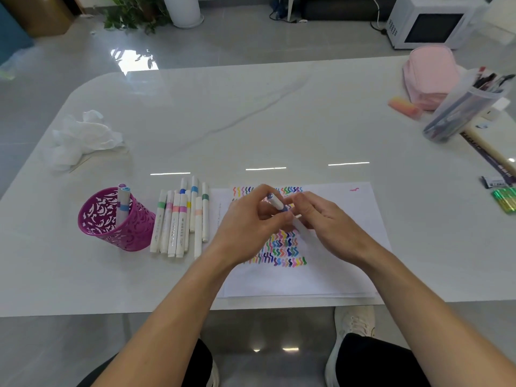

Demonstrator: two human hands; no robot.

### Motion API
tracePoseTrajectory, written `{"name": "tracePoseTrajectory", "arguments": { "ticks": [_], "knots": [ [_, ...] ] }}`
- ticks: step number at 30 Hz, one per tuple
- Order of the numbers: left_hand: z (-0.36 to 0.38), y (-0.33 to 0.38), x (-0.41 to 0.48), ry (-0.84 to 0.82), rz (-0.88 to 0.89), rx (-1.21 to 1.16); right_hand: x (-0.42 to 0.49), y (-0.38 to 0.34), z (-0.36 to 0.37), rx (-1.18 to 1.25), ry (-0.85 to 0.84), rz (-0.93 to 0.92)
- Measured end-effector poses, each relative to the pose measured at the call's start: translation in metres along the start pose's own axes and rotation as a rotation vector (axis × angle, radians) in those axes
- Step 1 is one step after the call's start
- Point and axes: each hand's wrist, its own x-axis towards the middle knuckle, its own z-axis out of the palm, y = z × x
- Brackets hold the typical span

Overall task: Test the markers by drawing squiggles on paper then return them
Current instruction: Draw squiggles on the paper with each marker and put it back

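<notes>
A white sheet of paper (335,263) lies at the table's near edge, covered with rows of coloured squiggles. Above it my left hand (245,227) and my right hand (326,224) both grip one white marker with a blue band (279,205); the left hand pinches the capped end, the right holds the barrel. Several white markers (178,219) with coloured bands lie in a row left of the paper. A magenta cut-out pen cup (117,222) farther left holds two markers (122,203) upright.
Crumpled white tissue (83,135) lies at the far left. At the right stand a clear tub of pens (458,113), a pink pouch (430,76), an orange eraser (405,106) and small green items (505,199). The white table (251,121) has its edge just before my knees.
</notes>
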Motion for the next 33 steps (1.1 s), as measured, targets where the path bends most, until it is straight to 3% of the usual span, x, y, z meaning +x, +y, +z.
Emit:
{"name": "tracePoseTrajectory", "arguments": {
  "ticks": [2,6,10,15,18,21,28,33],
  "knots": [
    [0.0,0.001,0.0,0.04,0.021,0.012,-0.002,0.001,0.001,-0.013,-0.06,0.004],
    [-0.002,-0.001,0.0,0.095,0.046,0.169,0.0,0.005,-0.004,-0.25,0.033,-0.038],
    [-0.005,-0.005,0.002,0.056,0.082,0.334,-0.001,0.008,-0.013,-0.431,0.076,-0.073],
    [0.001,-0.007,0.002,-0.023,0.115,0.5,-0.006,0.008,-0.013,-0.533,0.012,-0.15],
    [0.0,-0.008,0.003,-0.081,0.079,0.498,-0.007,0.006,-0.009,-0.633,-0.004,-0.192],
    [0.002,-0.006,0.002,-0.134,0.049,0.454,-0.005,0.007,-0.009,-0.734,0.083,-0.225],
    [0.003,0.001,-0.002,-0.096,-0.044,0.134,-0.003,0.007,-0.01,-0.726,0.17,-0.315],
    [0.004,0.003,0.0,-0.061,-0.049,0.14,-0.003,0.005,-0.008,-0.758,0.168,-0.321]
  ]
}}
